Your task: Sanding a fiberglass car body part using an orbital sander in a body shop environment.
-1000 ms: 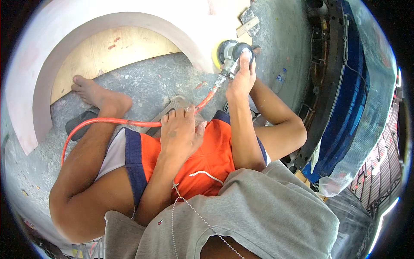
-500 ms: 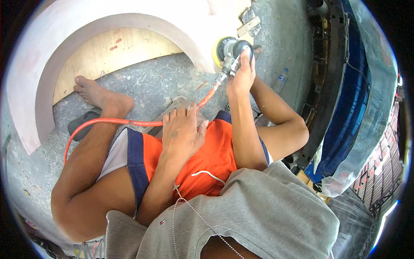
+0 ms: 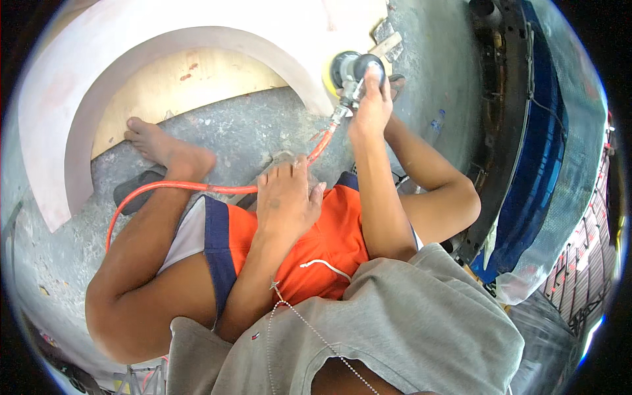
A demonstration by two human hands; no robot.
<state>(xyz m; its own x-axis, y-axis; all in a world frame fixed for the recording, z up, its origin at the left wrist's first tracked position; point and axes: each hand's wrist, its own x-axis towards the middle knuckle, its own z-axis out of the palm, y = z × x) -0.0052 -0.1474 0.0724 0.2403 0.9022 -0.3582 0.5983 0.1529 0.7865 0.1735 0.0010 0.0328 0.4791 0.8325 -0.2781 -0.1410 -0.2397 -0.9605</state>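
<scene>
My right hand [image 3: 372,108] is closed round a pneumatic orbital sander [image 3: 345,74] with a black head, metal body and yellow-edged pad. The pad is tilted against the right end of a large white curved panel [image 3: 46,131], shaped like a wheel arch. An orange-red air hose [image 3: 164,185] runs from the sander's fitting back across my lap. Over that hose lies my left hand [image 3: 286,201], back upward, its fingers bent round the hose and the thumb apart; the fingertips are partly hidden.
A plywood sheet [image 3: 178,79] lies under the panel. Small wood offcuts [image 3: 387,46] sit beyond the sander. A plastic bottle [image 3: 438,122] is on the grey floor, near a dark and blue vehicle part [image 3: 536,178] at the right. A dark slipper [image 3: 137,191] lies beside my left foot.
The whole view has shifted slightly, moving most things to the right. The sander has moved a little toward the far side relative to my lap. Both hands keep their holds.
</scene>
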